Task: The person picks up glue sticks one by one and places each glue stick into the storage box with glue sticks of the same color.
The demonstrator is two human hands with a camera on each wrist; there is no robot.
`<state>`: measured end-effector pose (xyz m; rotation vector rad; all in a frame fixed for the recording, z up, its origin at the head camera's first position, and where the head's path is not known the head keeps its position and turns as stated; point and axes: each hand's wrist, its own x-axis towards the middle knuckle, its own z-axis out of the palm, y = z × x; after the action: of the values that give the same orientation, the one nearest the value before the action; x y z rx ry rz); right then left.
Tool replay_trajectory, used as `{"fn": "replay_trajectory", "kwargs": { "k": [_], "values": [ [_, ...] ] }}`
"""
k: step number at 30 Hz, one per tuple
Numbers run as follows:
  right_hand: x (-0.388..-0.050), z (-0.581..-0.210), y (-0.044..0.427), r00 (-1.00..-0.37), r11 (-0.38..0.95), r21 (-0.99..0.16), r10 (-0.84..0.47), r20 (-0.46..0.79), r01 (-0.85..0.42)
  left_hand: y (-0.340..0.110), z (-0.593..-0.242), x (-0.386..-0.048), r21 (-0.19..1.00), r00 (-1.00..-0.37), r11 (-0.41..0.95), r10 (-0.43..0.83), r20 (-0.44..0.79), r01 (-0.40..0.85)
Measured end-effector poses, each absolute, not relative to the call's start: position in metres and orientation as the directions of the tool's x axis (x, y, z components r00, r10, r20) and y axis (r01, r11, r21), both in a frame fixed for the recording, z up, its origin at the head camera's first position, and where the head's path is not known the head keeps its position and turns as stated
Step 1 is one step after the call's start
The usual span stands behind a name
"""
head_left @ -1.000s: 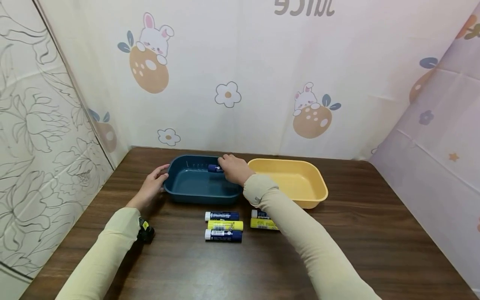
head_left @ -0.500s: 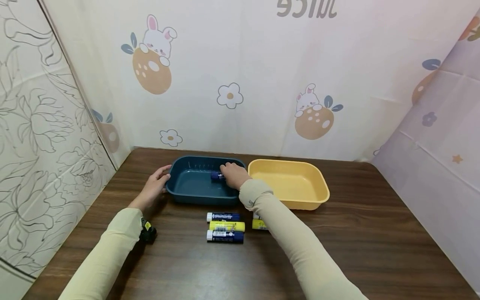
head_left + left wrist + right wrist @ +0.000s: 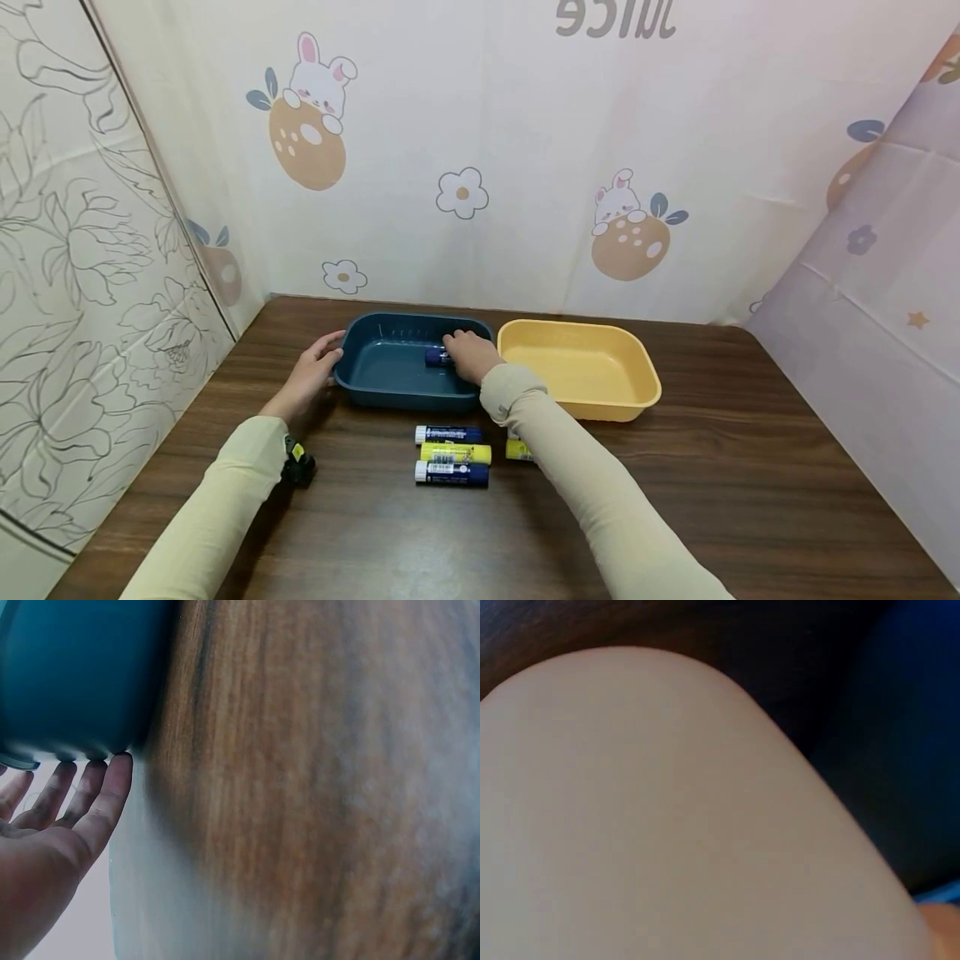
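Observation:
My right hand [image 3: 471, 357] reaches into the dark blue bin [image 3: 405, 400] and grips a navy glue stick [image 3: 437, 357] low inside it. The stick's right end is hidden by the fingers. My left hand [image 3: 309, 373] is at the bin's left end. In the left wrist view, the left fingers [image 3: 109, 799] are extended, tips touching the bin's outer wall. In front of the bin lie a navy glue stick [image 3: 465, 434], a yellow one [image 3: 472, 454] and another navy one [image 3: 465, 475]. A blurred pale shape [image 3: 667, 810] fills much of the right wrist view.
A yellow bin [image 3: 600, 410] stands right of the blue one. Another yellow glue stick [image 3: 517, 450] is partly hidden by my right forearm, with a white-ended one [image 3: 513, 434] behind it. A black device [image 3: 298, 467] shows at my left wrist. A printed curtain [image 3: 405, 167] hangs behind the table.
My right hand has moved down and slightly nearer inside the blue bin with the navy glue stick. The left hand stays at the bin's end. The head view has shifted slightly.

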<state>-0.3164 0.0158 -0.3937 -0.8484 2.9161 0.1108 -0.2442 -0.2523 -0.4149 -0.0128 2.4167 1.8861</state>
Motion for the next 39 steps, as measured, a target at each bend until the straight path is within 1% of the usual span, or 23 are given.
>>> {"fn": "replay_trajectory", "kwargs": {
  "k": [4, 8, 14, 18, 22, 25, 30, 36, 39],
  "values": [
    [-0.315, -0.389, 0.019, -0.841, 0.843, 0.036, -0.531, -0.105, -0.536, -0.251, -0.415, -0.244, 0.968, -0.997, 0.245, 0.043, -0.069, -0.057],
    [-0.311, -0.37, 0.022, -0.829, 0.832, -0.006, -0.554, -0.077, -0.555, -0.252, -0.414, -0.244, 0.967, -0.997, 0.249, 0.042, -0.067, -0.055],
    [-0.295, -0.33, 0.032, -0.781, 0.78, -0.059, -0.624, -0.015, -0.623, -0.256, -0.414, -0.247, 0.966, -0.997, 0.252, 0.033, -0.066, -0.055],
    [-0.275, -0.318, 0.047, -0.738, 0.735, -0.07, -0.675, 0.025, -0.675, -0.257, -0.414, -0.247, 0.966, -0.997, 0.253, 0.036, -0.069, -0.057],
    [-0.253, -0.319, 0.067, -0.672, 0.67, -0.055, -0.734, 0.1, -0.74, -0.256, -0.416, -0.246, 0.962, -0.996, 0.264, 0.04, -0.081, -0.068],
    [-0.24, -0.324, 0.08, -0.644, 0.644, -0.053, -0.752, 0.138, -0.763, -0.257, -0.418, -0.246, 0.961, -0.996, 0.269, 0.045, -0.082, -0.067],
    [-0.222, -0.335, 0.099, -0.645, 0.641, -0.079, -0.751, 0.142, -0.763, -0.26, -0.422, -0.248, 0.967, -0.996, 0.25, 0.065, -0.062, -0.044],
    [-0.204, -0.349, 0.123, -0.626, 0.622, -0.089, -0.759, 0.18, -0.778, -0.26, -0.424, -0.248, 0.97, -0.996, 0.241, 0.073, -0.046, -0.027],
    [-0.196, -0.357, 0.135, -0.631, 0.625, -0.095, -0.758, 0.166, -0.775, -0.259, -0.423, -0.248, 0.97, -0.996, 0.241, 0.073, -0.049, -0.03]
  ]
}}
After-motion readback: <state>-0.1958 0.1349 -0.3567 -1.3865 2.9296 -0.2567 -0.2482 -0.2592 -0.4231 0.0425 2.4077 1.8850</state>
